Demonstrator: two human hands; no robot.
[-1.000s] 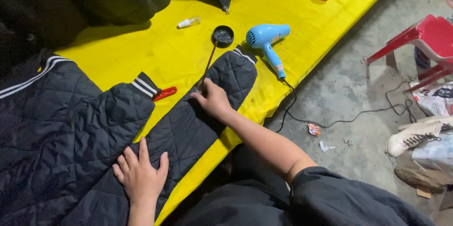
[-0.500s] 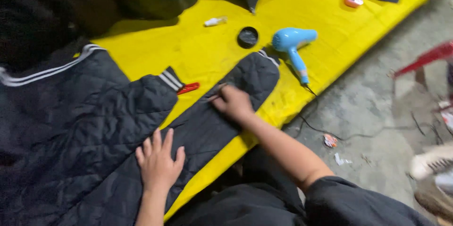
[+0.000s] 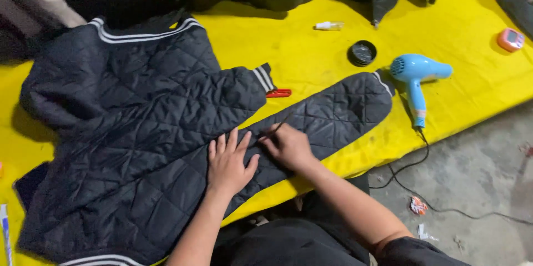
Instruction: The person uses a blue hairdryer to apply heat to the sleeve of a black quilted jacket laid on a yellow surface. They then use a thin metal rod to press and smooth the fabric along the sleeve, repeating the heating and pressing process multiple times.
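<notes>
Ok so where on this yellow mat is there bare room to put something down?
The widest bare patch of the yellow mat lies between the quilted jacket, the small white bottle and the round black tin. More lies right of the blue hair dryer, toward the orange gadget. It is crowded where left hand and right hand press the sleeve.

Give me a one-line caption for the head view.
Left hand flat on quilted black jacket, right hand pinching its sleeve, blue hair dryer nearby on yellow sheet.
</notes>
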